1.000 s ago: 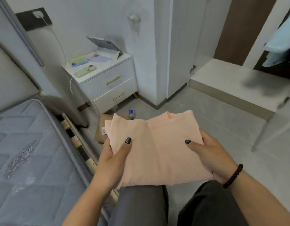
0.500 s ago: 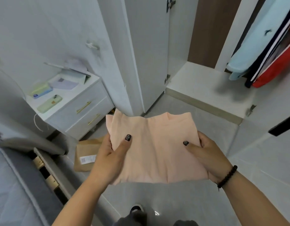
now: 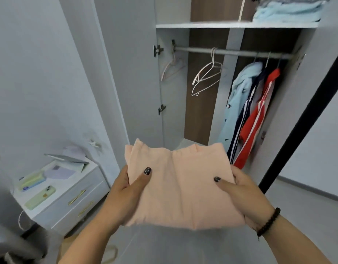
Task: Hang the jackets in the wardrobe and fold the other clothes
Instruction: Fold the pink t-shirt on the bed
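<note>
Both thumbs press on top of the folded peach shirt [image 3: 183, 185]. My left hand [image 3: 126, 189] and right hand [image 3: 248, 195] hold its sides, near me. Far ahead, the open wardrobe [image 3: 208, 82] has jackets [image 3: 248, 115] hanging on the right.

No legible text anywhere

Folded stack [image 3: 287, 10] cut by top edge; fingers hidden under peach garment [image 3: 181, 187].
</note>
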The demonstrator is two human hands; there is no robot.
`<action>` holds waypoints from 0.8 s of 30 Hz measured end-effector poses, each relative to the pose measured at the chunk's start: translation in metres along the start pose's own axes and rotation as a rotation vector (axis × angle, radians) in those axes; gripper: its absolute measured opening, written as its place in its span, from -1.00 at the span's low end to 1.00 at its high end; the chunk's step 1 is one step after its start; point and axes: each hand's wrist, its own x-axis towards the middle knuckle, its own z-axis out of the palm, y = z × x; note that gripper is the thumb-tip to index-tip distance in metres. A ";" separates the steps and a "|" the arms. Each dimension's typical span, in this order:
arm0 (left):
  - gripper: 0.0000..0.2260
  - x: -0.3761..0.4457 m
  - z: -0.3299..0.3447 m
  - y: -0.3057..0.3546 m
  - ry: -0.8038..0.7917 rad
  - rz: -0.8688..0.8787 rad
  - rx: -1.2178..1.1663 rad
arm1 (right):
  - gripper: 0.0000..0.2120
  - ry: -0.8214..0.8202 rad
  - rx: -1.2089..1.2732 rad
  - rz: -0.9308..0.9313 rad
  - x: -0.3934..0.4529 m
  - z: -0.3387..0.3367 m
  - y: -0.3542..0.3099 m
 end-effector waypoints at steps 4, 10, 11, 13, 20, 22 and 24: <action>-0.59 0.003 0.016 0.048 -0.070 0.064 -0.023 | -0.76 0.008 -0.037 -0.112 -0.012 -0.026 -0.056; -0.55 0.021 0.031 0.093 -0.099 0.133 -0.036 | -0.78 0.067 -0.069 -0.216 -0.014 -0.043 -0.103; -0.54 0.025 0.032 0.099 -0.102 0.138 -0.036 | -0.78 0.077 -0.063 -0.225 -0.011 -0.043 -0.107; -0.58 0.037 0.034 0.110 -0.121 0.158 -0.023 | -0.79 0.097 -0.049 -0.233 -0.002 -0.043 -0.115; -0.72 0.108 0.027 0.139 -0.111 0.210 -0.014 | -0.77 0.130 -0.047 -0.302 0.060 -0.025 -0.148; -0.73 0.137 0.023 0.149 -0.105 0.233 -0.013 | -0.78 0.138 -0.048 -0.316 0.085 -0.018 -0.158; -0.73 0.170 0.019 0.159 -0.125 0.262 -0.011 | -0.78 0.150 -0.051 -0.331 0.112 -0.012 -0.170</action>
